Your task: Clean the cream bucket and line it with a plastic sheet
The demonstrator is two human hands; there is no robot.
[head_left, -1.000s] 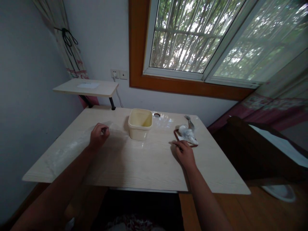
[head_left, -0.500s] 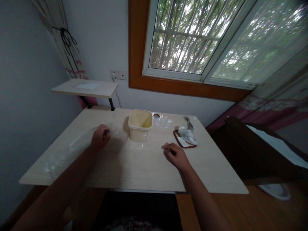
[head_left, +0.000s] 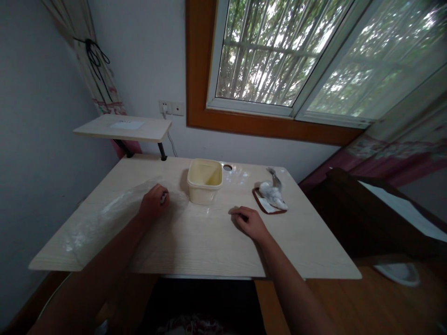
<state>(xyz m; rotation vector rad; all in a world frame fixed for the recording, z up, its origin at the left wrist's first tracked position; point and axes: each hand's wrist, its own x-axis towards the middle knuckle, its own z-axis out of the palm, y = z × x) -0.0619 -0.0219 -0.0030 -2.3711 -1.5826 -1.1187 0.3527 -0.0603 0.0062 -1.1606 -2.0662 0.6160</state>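
My left hand [head_left: 155,201] is closed in a fist over a thin clear plastic bag [head_left: 115,209] spread across the desk's left side. A pale bit shows in the fist and looks like part of that plastic. My right hand [head_left: 250,222] rests on the bare desk surface, fingers curled and the index finger and thumb together toward the left; anything small between them is hidden. Between and beyond both hands stands a pale yellow plastic tub [head_left: 205,193], its top uncovered. Right of my right hand, a white crumpled bundle [head_left: 273,193] with a grey tail-like end lies on a brown-rimmed tray [head_left: 259,202].
The light wooden desk [head_left: 216,251] carries a small raised shelf [head_left: 139,132] at its back left, with a white paper [head_left: 127,125] on it. A round cable hole [head_left: 227,167] sits behind the tub. A window, wall and curtains border the desk.
My left hand has slid right, closer to the tub, over the plastic. My right hand has shifted slightly left. The tub and the white bundle stay in place.
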